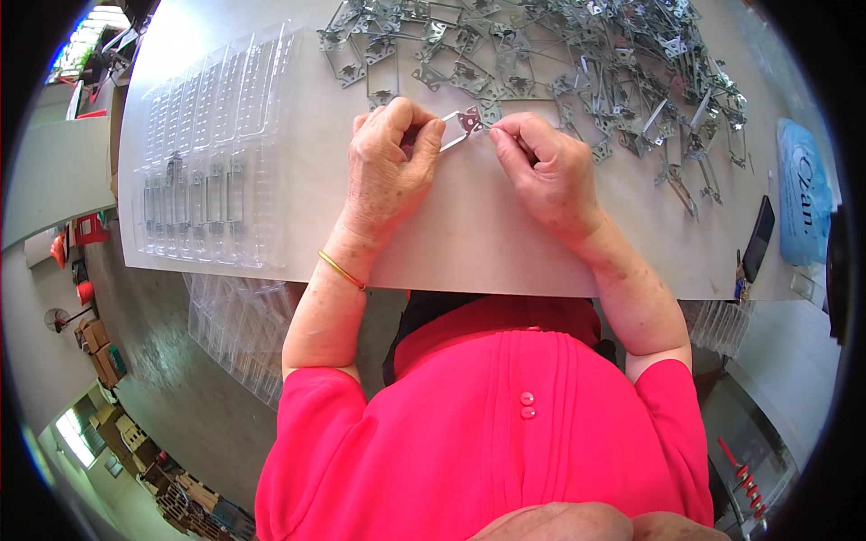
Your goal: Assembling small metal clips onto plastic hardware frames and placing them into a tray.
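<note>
My left hand (pixel 393 167) pinches one end of a small metal bracket (pixel 470 120) with a wire-like frame and a cut-out plate. My right hand (pixel 547 173) is closed at the plate's other side, thumb against forefinger. The bracket is held just above the white table (pixel 469 243), between both hands. Beyond them lies a tangled pile of similar metal brackets (pixel 622 63). To the left, a clear plastic tray (pixel 203 99) has a row of brackets (pixel 194 198) standing in its nearer slots.
On the right side of the table are a blue-and-white package (pixel 801 189) and a dark phone-like slab (pixel 759 239). More clear trays (pixel 244 329) are stacked below the table's left front edge. Cardboard boxes (pixel 101 347) stand on the floor at far left.
</note>
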Motion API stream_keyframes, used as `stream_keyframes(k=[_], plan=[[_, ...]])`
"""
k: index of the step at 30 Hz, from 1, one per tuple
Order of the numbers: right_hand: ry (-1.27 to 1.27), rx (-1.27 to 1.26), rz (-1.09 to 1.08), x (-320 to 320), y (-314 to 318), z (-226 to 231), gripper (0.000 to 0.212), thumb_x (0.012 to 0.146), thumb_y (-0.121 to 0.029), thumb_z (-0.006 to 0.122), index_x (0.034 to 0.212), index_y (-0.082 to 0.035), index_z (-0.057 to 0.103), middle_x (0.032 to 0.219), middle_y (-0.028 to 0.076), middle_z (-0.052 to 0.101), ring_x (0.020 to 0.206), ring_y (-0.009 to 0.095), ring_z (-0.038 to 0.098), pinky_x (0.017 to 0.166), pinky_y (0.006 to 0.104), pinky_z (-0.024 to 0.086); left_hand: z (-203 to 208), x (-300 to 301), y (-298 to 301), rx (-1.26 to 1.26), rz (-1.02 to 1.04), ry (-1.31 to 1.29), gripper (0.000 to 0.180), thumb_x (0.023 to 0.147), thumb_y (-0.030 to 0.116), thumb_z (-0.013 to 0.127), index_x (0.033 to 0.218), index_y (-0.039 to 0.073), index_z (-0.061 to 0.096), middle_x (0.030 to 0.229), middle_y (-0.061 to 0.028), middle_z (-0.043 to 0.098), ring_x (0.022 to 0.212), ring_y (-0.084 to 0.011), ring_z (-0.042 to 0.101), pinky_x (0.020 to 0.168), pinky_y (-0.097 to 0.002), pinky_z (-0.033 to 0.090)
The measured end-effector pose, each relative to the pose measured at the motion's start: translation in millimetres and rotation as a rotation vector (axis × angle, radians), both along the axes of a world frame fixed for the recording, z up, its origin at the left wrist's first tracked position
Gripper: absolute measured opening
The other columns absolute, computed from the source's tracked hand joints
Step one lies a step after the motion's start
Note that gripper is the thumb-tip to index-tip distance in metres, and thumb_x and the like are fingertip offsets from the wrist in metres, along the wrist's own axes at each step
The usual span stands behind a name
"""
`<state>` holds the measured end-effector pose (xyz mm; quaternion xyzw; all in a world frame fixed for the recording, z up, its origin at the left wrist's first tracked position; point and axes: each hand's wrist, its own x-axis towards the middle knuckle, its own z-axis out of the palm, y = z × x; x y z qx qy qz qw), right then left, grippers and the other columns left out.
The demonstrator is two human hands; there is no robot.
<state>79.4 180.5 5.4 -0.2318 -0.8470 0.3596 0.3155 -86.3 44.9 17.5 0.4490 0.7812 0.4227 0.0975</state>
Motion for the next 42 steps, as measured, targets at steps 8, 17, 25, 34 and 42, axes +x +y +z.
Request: stream_keyframes(k=[8,17,25,34,42], plan=[[-0.003,0.016,-0.008,-2.2,-0.5,-3.4,0.006,0.095,-0.012,0.079,0.095,-0.011,0.073,0.07,0.011,0.07,0.06,0.03,0.07,0.055,0.0406,0.053,-1.2,-0.7,-1.4,-0.003,-0.003,-0.022,0.01,0.098,0.011,0.079,0.095,0.006,0.072,0.083,-0.0053,0.07,0.086,-0.0216,0.058,0.084,-0.0362,0.051],[0.006,0.024,0.005,-2.6,0.6,-2.1,0.006,0.095,-0.012,0.079,0.095,-0.011,0.073,0.07,0.011,0.069,0.059,0.03,0.07,0.056,0.0403,0.054,-0.3,-1.4,-1.1,0.005,-0.02,-0.001,0.01,0.097,0.01,0.08,0.095,0.005,0.071,0.082,-0.0055,0.069,0.086,-0.0218,0.058,0.083,-0.0364,0.051],[0.017,0.091,0.05,-2.1,2.8,-5.9,0.006,0.095,-0.011,0.077,0.096,-0.011,0.071,0.072,0.011,0.07,0.062,0.031,0.071,0.057,0.0421,0.054,-5.2,-3.8,1.3,0.087,-0.048,0.026,0.013,0.094,0.008,0.08,0.088,0.007,0.068,0.076,-0.0037,0.065,0.075,-0.022,0.058,0.086,-0.0364,0.047],[0.04,0.142,0.063,-2.5,0.0,-4.5,0.009,0.095,-0.009,0.078,0.098,-0.011,0.069,0.073,0.011,0.071,0.062,0.031,0.071,0.057,0.0425,0.054,-3.3,-2.0,-0.5,0.083,-0.05,0.025,0.013,0.094,0.008,0.08,0.089,0.006,0.068,0.079,-0.0047,0.067,0.077,-0.0215,0.058,0.085,-0.0354,0.046],[0.005,0.174,0.082,-0.9,-0.9,-1.2,0.01,0.094,-0.009,0.078,0.097,-0.012,0.069,0.075,0.011,0.071,0.065,0.032,0.071,0.059,0.0439,0.054,-2.7,-3.8,-0.2,0.101,-0.074,0.035,0.013,0.093,0.006,0.079,0.088,0.006,0.067,0.078,-0.0041,0.065,0.077,-0.0217,0.059,0.087,-0.0352,0.044]])
